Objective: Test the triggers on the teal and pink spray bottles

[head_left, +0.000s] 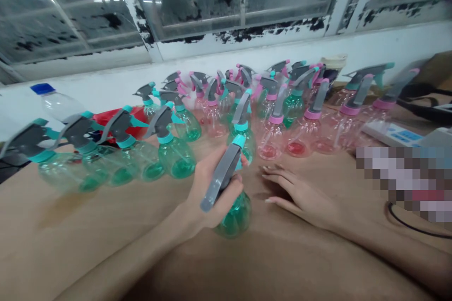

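My left hand [212,188] is wrapped round the neck of a green spray bottle [235,218] with a grey and teal trigger head. The bottle is at the middle of the table, its nozzle pointing away from me. My right hand [300,195] rests low over the tabletop to the right of it, fingers stretched out and nothing in them. Just beyond the hands stand another green spray bottle [243,138] and a pink spray bottle [270,138].
Several green spray bottles [176,157] line the left side, and several pink ones [298,138] the right. More crowd behind, near the wall. A clear bottle with a blue cap [56,101] and a red item [120,124] are at left. A white device [395,134] lies right, with a black cable [406,228].
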`<state>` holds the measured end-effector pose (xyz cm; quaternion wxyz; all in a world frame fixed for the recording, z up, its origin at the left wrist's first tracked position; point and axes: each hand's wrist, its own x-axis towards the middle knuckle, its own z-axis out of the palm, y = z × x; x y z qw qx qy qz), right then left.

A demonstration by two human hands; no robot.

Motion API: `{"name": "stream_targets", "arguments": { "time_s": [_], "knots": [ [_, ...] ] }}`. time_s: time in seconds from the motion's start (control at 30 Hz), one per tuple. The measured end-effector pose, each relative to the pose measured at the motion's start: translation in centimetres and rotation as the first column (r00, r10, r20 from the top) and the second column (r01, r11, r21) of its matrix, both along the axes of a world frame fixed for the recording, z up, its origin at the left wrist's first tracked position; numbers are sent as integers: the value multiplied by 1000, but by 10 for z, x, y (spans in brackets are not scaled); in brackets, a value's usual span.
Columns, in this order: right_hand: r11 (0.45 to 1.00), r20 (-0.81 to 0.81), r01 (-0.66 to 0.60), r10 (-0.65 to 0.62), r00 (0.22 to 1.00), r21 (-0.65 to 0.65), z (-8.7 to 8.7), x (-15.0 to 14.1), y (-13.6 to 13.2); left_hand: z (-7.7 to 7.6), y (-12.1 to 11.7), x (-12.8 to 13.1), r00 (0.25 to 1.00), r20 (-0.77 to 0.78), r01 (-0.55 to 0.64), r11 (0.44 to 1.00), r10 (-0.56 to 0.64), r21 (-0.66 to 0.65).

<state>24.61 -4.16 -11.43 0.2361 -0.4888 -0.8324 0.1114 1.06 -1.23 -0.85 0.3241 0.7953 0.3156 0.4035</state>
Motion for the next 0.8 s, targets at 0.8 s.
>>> {"name": "stream_targets", "arguments": {
  "time_s": [0.8],
  "knots": [
    [996,-1,-1,1,1000,-87,4,3,1,-9,10,0,999,-33,-14,1000,15,28]
  ]
}}
